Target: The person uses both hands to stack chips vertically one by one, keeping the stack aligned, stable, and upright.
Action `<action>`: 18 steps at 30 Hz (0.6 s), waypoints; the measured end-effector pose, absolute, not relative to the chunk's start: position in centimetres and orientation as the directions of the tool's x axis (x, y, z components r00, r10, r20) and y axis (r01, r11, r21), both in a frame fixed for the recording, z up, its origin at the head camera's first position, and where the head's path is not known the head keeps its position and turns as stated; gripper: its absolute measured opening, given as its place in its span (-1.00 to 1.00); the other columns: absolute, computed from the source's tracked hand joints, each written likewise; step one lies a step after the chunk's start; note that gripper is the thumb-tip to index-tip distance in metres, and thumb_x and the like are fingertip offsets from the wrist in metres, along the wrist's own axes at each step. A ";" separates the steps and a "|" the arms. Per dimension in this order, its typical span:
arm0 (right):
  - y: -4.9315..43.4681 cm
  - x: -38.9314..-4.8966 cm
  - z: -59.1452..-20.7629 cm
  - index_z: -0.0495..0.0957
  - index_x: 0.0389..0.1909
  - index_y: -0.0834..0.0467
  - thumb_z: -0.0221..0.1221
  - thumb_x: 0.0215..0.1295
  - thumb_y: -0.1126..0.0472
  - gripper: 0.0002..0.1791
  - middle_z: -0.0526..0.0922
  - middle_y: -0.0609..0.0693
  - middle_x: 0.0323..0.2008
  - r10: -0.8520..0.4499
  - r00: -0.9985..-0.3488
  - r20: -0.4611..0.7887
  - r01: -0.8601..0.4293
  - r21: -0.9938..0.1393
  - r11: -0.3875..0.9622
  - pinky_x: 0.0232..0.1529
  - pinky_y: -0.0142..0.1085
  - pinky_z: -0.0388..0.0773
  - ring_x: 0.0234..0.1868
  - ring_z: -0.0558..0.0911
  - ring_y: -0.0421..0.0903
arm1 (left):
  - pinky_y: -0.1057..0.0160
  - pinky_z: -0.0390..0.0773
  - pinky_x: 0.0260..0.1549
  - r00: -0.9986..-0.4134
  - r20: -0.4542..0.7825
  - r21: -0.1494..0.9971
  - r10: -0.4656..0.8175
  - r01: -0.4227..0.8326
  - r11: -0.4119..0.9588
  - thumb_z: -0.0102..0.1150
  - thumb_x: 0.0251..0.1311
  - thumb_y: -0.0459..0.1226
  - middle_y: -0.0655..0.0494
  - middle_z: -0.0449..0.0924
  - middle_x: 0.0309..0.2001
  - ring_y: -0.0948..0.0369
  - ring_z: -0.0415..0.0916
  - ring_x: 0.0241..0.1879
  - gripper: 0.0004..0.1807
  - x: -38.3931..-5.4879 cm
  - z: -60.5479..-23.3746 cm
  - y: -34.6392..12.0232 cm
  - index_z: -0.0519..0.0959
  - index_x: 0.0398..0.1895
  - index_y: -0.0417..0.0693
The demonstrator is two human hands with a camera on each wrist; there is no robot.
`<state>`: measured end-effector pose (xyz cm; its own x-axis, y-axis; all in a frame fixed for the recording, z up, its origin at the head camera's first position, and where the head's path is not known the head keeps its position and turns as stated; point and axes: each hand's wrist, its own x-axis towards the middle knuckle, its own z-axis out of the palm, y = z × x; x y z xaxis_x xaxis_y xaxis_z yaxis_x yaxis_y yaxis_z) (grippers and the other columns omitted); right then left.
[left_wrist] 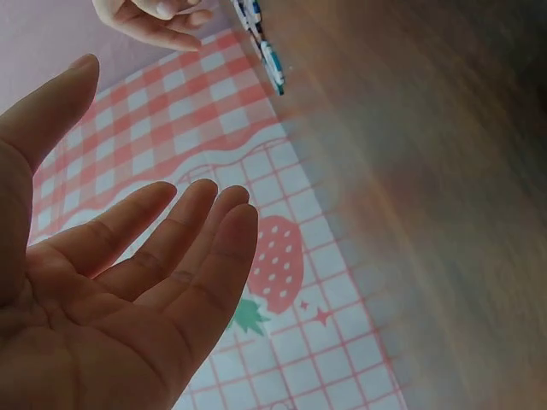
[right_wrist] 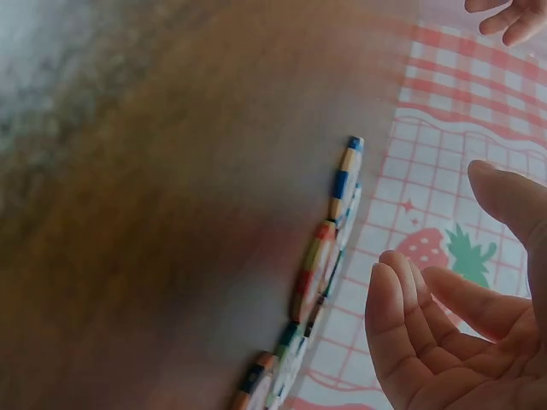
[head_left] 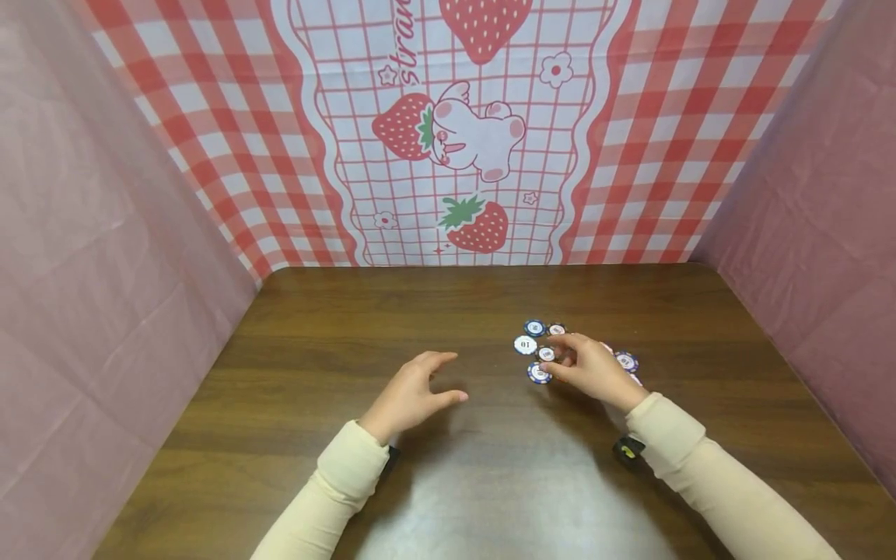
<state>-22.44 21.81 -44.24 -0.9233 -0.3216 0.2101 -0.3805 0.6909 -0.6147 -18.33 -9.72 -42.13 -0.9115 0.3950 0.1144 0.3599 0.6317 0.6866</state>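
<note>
Several poker chips lie flat in a cluster on the right part of the table. Among them are a white chip (head_left: 525, 344) marked 10, a blue chip (head_left: 535, 327) behind it and a dark chip (head_left: 546, 355) beside it. My right hand (head_left: 595, 369) hovers over the cluster and hides part of it. Its thumb and fingers are spread apart around nothing, as the right wrist view shows, with chip edges (right_wrist: 346, 179) beyond. To the left, my left hand (head_left: 406, 398) hangs above the table with relaxed fingers and an empty palm.
The brown wooden table (head_left: 315, 311) ends at a red-and-white strawberry cloth (head_left: 462, 171) hung behind it. Pink fabric walls (head_left: 105, 272) stand at both sides. A dark wrist device (head_left: 628, 449) sits below the right cuff.
</note>
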 end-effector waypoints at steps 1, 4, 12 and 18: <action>21.8 -22.5 -44.4 0.57 0.03 0.37 0.38 0.12 0.17 -0.50 0.63 0.08 -0.35 -0.326 -0.922 0.211 -0.384 -0.616 0.688 -0.43 -0.41 0.48 -0.45 0.51 -0.27 | -0.05 0.52 0.07 -0.910 0.110 0.689 0.400 0.360 0.629 0.41 0.09 -0.08 -0.10 0.52 0.21 -0.12 0.53 0.09 -0.28 -18.3 -42.2 -9.7 0.42 0.31 -0.14; 21.7 -22.6 -44.7 0.58 -0.01 0.39 0.39 0.10 0.19 -0.52 0.61 0.04 -0.40 -0.328 -0.922 0.205 -0.381 -0.630 0.677 -0.43 -0.42 0.48 -0.46 0.51 -0.29 | -0.04 0.51 0.07 -0.905 0.101 0.683 0.412 0.364 0.633 0.40 0.09 -0.06 -0.10 0.52 0.20 -0.10 0.53 0.09 -0.27 -18.2 -42.4 -9.5 0.43 0.30 -0.15; 21.6 -22.6 -45.2 0.57 0.00 0.42 0.37 0.13 0.18 -0.51 0.63 0.01 -0.41 -0.336 -0.932 0.135 -0.340 -0.645 0.684 -0.42 -0.41 0.47 -0.47 0.51 -0.27 | 0.00 0.53 0.05 -0.896 0.084 0.660 0.437 0.378 0.649 0.41 0.07 -0.04 -0.09 0.56 0.15 -0.01 0.55 0.06 -0.28 -17.9 -42.8 -9.1 0.45 0.27 -0.15; 21.4 -22.5 -45.2 0.60 -0.06 0.41 0.38 0.09 0.21 -0.55 0.59 0.02 -0.46 -0.360 -0.923 0.134 -0.360 -0.627 0.690 -0.42 -0.40 0.43 -0.48 0.45 -0.27 | 0.05 0.54 0.04 -0.890 0.052 0.649 0.452 0.374 0.662 0.42 0.06 -0.03 -0.04 0.59 0.10 0.05 0.56 0.04 -0.30 -17.7 -43.1 -8.9 0.48 0.25 -0.14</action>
